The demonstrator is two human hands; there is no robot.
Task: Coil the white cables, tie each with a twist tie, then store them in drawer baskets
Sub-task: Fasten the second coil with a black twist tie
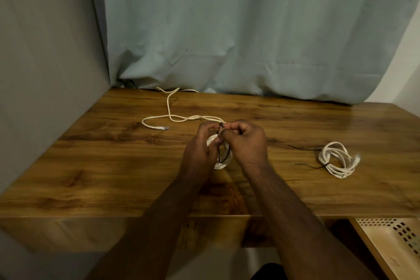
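Head view looks down on your wooden tabletop (113, 166), with a grey wall on the left and a pale blue curtain (250, 29) hanging behind it. Farthest left, a loose white cable (169, 107) snakes from the back edge toward you, and its plug end (162, 128) lies flat on the wood, well apart from your hands.

At the middle, your left hand (201, 150) curls around a coiled white cable (223, 163), holding the loops together just above the tabletop; part of the coil shows below and between your hands. A black twist tie (223, 154) loops across that coil. Your left grip is closed around the coil, thumb and fingers wrapped on it. Your right hand (246, 141) meets the left at the top of the coil, its fingertips pinching the upper end of the tie, so that grip is narrow and holding the tie.

Right of your hands, a second coiled cable (336, 159) rests on the tabletop, bound with a dark tie whose ends trail off to the left. At the lower right corner, a cream perforated basket (386, 245) sits in an open drawer below the tabletop edge.
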